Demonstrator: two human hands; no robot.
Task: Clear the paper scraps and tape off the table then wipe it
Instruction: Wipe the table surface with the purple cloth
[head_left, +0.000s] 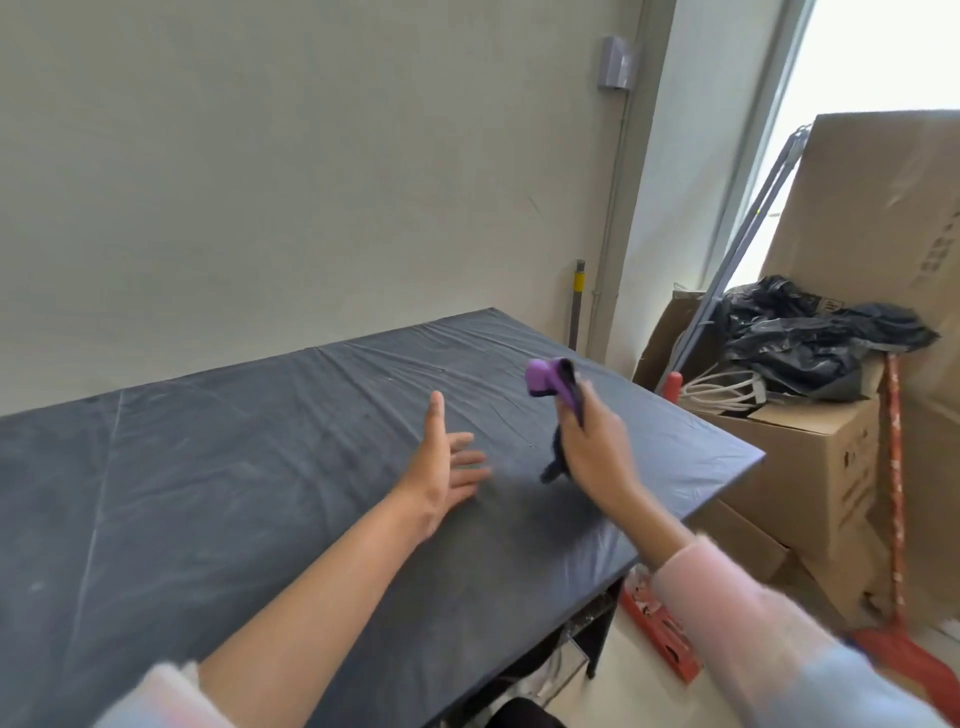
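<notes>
Two hands hover over a dark grey table (260, 493) that shows no paper scraps or tape in view, so the clearing part looks done and the wiping part seems to be at hand. The right hand (592, 452) is raised above the table's right end, fingers clamped on a bunched cloth (550, 384), purple at the top with a darker part hanging below the palm; it is probably held bunched to be spread or pressed down for the first stroke. The left hand (441, 467) is open and empty, fingers spread, palm turned toward the right hand, just above the surface and apart from the cloth, perhaps ready to help unfold it. The tabletop covering is wrinkled and streaked with pale dust, which is likely why wiping is needed. Beyond the table's right edge stand cardboard boxes (810, 467), one holding a black plastic bag (810, 332) and white cables. Printing shows on the boxes, but it is too blurred to read, and no brand can be made out anywhere.
</notes>
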